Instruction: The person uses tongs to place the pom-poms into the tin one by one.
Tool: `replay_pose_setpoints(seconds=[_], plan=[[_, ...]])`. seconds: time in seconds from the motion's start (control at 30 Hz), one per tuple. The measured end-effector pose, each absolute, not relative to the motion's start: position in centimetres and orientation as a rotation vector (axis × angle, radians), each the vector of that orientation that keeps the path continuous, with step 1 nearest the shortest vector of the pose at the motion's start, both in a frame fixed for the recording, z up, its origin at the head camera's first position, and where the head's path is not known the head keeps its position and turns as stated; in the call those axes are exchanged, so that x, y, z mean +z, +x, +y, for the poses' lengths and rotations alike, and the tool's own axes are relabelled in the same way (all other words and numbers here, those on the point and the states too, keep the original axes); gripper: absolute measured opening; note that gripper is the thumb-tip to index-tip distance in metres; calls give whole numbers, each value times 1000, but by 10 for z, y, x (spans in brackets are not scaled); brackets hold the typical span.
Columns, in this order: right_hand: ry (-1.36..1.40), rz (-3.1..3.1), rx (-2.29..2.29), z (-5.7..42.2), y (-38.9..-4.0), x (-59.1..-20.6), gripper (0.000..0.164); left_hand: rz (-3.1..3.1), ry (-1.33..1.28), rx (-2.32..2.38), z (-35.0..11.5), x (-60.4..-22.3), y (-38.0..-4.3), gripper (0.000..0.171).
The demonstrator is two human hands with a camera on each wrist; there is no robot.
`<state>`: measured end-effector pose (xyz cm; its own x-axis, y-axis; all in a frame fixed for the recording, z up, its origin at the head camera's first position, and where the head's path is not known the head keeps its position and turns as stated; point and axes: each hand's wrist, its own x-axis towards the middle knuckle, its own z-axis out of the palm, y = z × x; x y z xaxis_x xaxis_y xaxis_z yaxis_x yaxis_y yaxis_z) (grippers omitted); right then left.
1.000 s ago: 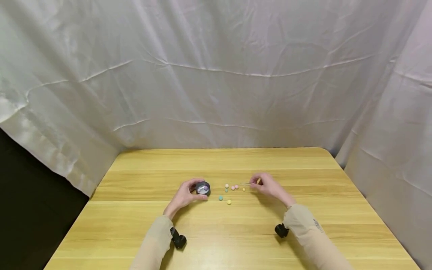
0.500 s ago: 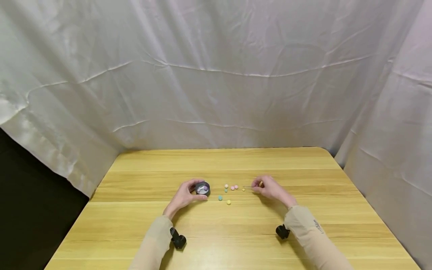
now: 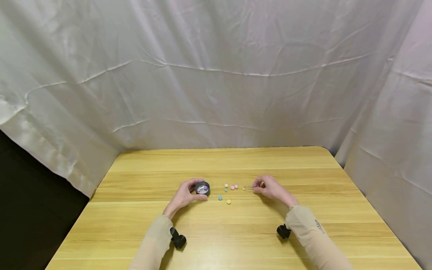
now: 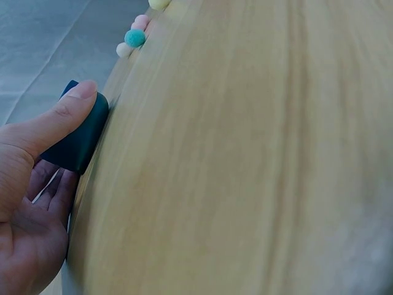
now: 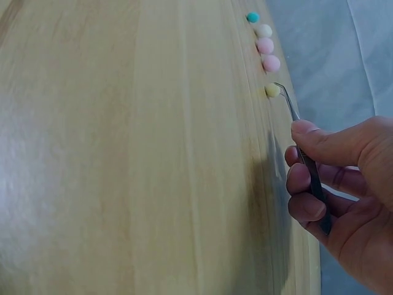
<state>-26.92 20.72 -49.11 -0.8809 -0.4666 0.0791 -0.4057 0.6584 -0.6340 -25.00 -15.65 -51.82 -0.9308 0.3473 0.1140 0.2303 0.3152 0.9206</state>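
My left hand (image 3: 184,194) grips a small dark round dish (image 4: 77,138) by its side, thumb on one side and fingers on the other. Inside the dish lie purple pom-poms (image 3: 205,188). On the right, my right hand (image 5: 344,178) holds bent-tip tweezers (image 5: 312,178) between thumb and fingers. Their tips are right at a small yellow pom-pom (image 5: 272,90), one to each side of it in the right wrist view. Left of this pom-pom sit two pink pom-poms (image 3: 234,187), a white one (image 3: 226,185) and a small teal one (image 3: 225,190).
Nearer the front lie a larger teal pom-pom (image 3: 220,197) and another yellow pom-pom (image 3: 228,201). Everything stands on a wooden table (image 3: 216,232) with a grey curtain (image 3: 216,93) behind it. Each wrist wears a black camera (image 3: 180,241).
My right hand has moved slightly right and lower, bringing the tweezer tips from above the small yellow pom-pom down to it. The left hand and dish have stayed in place.
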Motion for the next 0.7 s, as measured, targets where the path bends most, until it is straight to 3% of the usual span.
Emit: replay_pose_setpoints(seconds=[0.7], plan=[[-718,2761,-1003,206,-270,-492,5,2467,563,1680,-157,-516,-248,64]])
